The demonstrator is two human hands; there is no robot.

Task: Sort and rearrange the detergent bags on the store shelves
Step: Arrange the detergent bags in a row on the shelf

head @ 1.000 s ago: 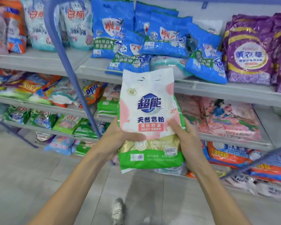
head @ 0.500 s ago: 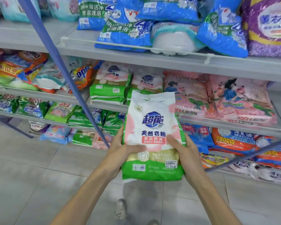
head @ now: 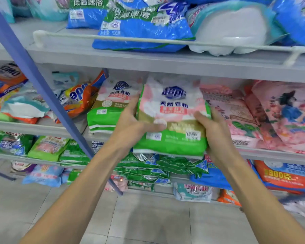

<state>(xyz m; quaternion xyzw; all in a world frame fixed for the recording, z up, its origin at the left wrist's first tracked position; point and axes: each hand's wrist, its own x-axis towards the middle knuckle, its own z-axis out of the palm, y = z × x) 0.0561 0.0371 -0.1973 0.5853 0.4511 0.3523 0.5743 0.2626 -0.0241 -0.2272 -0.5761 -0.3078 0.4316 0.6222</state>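
A white, pink and green detergent bag leans back into the second shelf, right of a stack of matching bags. My left hand grips its left edge with the thumb across the front. My right hand grips its right edge, thumb on the front too. The bag's bottom edge hangs over the shelf front.
Pink bags lie just right of the held bag. Blue bags and a white pack fill the shelf above behind a rail. A slanted blue post crosses at left. Green bags crowd the lower shelf; tiled floor below.
Both hands carried the bag forward and up from in front of my body onto the second shelf, beside the matching stack. The view moved closer to the shelves.
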